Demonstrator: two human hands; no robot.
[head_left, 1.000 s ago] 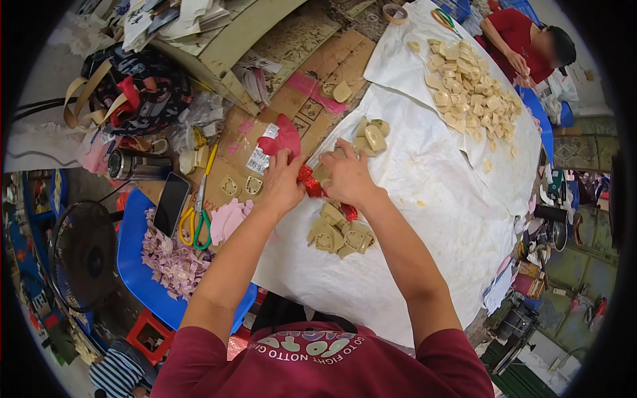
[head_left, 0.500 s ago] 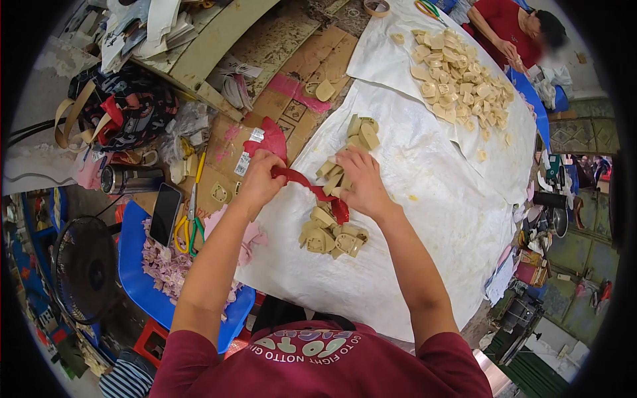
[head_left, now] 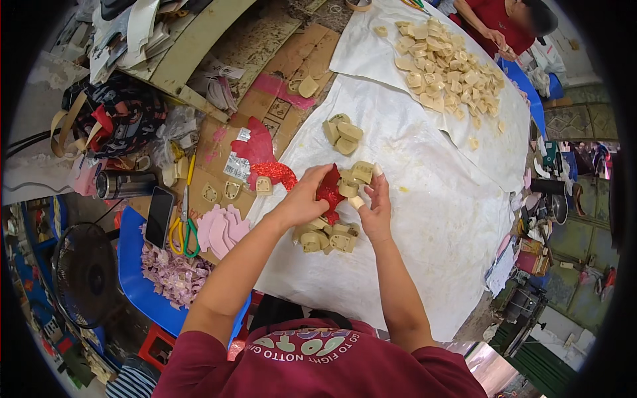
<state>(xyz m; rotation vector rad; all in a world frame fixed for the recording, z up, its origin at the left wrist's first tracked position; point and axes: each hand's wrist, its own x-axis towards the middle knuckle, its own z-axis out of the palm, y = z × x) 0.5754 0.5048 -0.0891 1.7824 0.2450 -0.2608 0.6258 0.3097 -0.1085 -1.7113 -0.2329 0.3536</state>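
Over the white sheet (head_left: 424, 245), my left hand (head_left: 307, 199) pinches a glossy red piece (head_left: 330, 189) of sheet material. Close to its right side, my right hand (head_left: 375, 211) has thumb and fingers around a few beige moulded pieces (head_left: 352, 180) that look like shoe heels. Pale covers show on its thumb and a fingertip. Similar beige heels (head_left: 342, 134) lie in a small group farther off, and another group (head_left: 328, 237) sits nearer me, partly behind my left hand. To the left, a glittery red strip (head_left: 273, 174) lies beside larger red pieces (head_left: 255, 142).
A large heap of cream heels (head_left: 451, 66) covers the far right. On the left are scissors (head_left: 184, 222), a phone (head_left: 160, 215), pink cut pieces (head_left: 222, 229) and a blue tray (head_left: 136, 265) of scraps. A fan (head_left: 86, 270) stands below. Another person (head_left: 491, 26) works beyond the heap.
My left hand has moved right with the red piece, off the strip's left end. My right hand has shifted right and nearer me, and the beige heels at it have moved right.
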